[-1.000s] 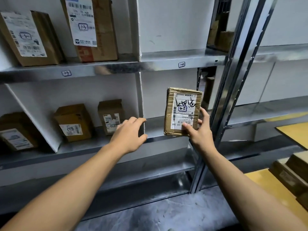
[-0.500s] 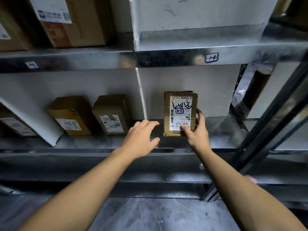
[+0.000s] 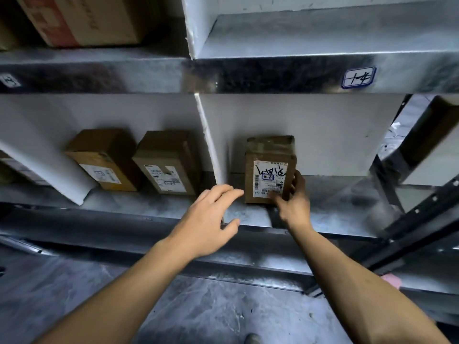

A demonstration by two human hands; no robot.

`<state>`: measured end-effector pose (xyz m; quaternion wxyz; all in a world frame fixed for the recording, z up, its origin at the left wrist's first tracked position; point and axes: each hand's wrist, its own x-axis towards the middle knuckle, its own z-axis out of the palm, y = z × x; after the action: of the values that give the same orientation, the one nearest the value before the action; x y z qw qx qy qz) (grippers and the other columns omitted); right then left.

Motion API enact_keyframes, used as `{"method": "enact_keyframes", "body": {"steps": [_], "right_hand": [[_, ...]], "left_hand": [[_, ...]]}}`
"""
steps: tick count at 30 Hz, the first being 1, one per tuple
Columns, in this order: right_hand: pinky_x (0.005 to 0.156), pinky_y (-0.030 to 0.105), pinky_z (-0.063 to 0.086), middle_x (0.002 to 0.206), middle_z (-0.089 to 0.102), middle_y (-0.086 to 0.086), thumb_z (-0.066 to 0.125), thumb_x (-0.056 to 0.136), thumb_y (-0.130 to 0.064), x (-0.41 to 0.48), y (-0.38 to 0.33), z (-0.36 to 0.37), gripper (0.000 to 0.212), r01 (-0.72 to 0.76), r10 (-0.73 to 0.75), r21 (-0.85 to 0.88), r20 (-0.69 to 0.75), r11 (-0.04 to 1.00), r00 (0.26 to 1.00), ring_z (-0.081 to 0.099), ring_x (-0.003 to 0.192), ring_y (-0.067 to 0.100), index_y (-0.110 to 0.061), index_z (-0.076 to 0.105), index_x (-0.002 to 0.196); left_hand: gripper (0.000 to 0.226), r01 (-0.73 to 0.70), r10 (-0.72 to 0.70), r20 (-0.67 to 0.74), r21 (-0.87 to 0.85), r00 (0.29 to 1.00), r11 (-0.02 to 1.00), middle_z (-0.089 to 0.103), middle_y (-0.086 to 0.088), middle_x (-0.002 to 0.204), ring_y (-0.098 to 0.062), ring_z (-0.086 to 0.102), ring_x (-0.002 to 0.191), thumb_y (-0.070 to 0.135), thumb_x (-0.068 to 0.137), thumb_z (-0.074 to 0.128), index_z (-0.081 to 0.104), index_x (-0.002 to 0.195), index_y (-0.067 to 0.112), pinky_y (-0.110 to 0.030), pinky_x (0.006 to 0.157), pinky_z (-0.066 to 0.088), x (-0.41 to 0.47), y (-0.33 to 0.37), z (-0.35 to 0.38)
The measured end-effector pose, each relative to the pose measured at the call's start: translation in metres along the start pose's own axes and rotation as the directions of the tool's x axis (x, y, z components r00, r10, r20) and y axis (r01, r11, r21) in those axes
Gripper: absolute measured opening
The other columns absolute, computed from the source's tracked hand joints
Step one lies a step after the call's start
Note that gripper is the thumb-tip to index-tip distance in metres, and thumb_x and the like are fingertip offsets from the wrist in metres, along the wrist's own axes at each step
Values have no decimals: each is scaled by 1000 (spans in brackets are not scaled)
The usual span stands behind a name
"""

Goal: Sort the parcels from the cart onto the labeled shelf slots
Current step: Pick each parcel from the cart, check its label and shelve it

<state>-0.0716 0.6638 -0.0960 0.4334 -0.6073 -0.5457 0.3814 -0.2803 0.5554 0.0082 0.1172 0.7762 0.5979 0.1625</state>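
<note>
Parcel: small brown box (image 3: 269, 152) with a white sticker (image 3: 270, 178) and black scribbles on the front. Standing up on the metal shelf (image 3: 347, 209), in the slot just right of the white divider (image 3: 211, 150).
Right hand: (image 3: 294, 202) at the parcel's lower right corner. Grip pinching the parcel, thumb on the front and fingers round the right side.
Left hand: (image 3: 208, 219) in the air just left of the parcel, over the shelf's front edge. Grip spread and holding nothing. Fingertips close to the parcel; touching or not, too hard to tell.
Slot tag: blue-edged tag (image 3: 358, 77) on the edge of the shelf above, with writing that looks like "1-4". No tag in sight for the parcel's own slot.
Neighbours: left box (image 3: 104, 160) and box by the divider (image 3: 169, 162), both in the slot on the other side of the divider. Big box (image 3: 82, 18) up on the top shelf.
Done so far: this parcel looks set down in its slot, or very nearly. Three other boxes already on shelves.
Left to do: letting go, maybe a small push back. Then probably more parcels from the cart. Cart not in sight, so no way to count the rest.
Watch out: tall, thin parcel, likely to tip forward if let go too fast.
</note>
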Motion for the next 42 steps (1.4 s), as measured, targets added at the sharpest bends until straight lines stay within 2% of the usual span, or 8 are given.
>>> {"method": "enact_keyframes", "body": {"steps": [6,12,18,22,26,32,36,42], "right_hand": [[86,28,48,117,62,-9,78,83,-13,21,-6,8,77,-33,33,-8,33,999,999,60,98,11,-28,37,146],[84,29,51,114,64,-12,81,79,-17,30,-1,14,78,-56,57,-28,31,998,998,63,92,9,-31,40,143],[82,30,48,115,64,-12,81,79,-24,26,2,11,76,-106,114,-121,60,987,992,63,97,16,-30,39,142],[94,40,52,131,64,1,80,66,-49,19,-10,6,89,-146,157,-171,54,974,986,63,113,28,-30,40,143],[83,30,44,131,62,12,76,85,-32,-8,-32,-1,64,-133,142,-283,11,950,990,60,114,34,-15,47,141],[101,45,45,136,53,17,56,96,-43,-88,-50,-8,55,-94,27,-586,-123,805,992,51,122,38,-14,46,141],[97,46,47,136,53,11,50,98,-46,-144,-62,-18,48,-116,-29,-725,-184,679,982,51,120,34,-15,50,135],[85,45,48,128,54,9,50,97,-45,-233,-61,-34,42,-161,-35,-833,-211,529,977,53,115,35,-16,54,127]], "left_hand": [[58,-16,16,6,9,1000,1000,33,12,144,-9,34,128,37,91,57,37,145,30,-25,109,30,-2,0,5],[56,-15,15,16,-14,1000,1000,32,17,141,-6,36,125,38,92,54,35,144,32,-28,108,34,-4,-10,6],[54,-53,54,22,-49,998,997,33,18,139,-6,39,120,37,92,55,37,143,32,-26,106,34,-7,-12,5],[54,-94,97,23,-86,995,992,35,17,139,-5,37,125,37,92,56,38,143,32,-22,107,30,-11,-19,-2],[54,-141,142,16,-76,990,987,39,14,138,-8,38,127,38,91,57,39,142,30,-29,108,34,-14,-32,-10],[54,-240,240,52,3,969,971,43,5,139,-18,43,123,37,92,54,40,142,26,-36,106,36,-14,-36,-20],[55,-330,322,113,64,940,942,42,5,142,-18,41,124,40,94,52,36,145,27,-35,105,33,-18,-30,-22],[53,-441,432,161,21,887,897,46,1,140,-24,45,125,40,92,55,42,141,25,-38,104,38,-35,-4,-7]]}}
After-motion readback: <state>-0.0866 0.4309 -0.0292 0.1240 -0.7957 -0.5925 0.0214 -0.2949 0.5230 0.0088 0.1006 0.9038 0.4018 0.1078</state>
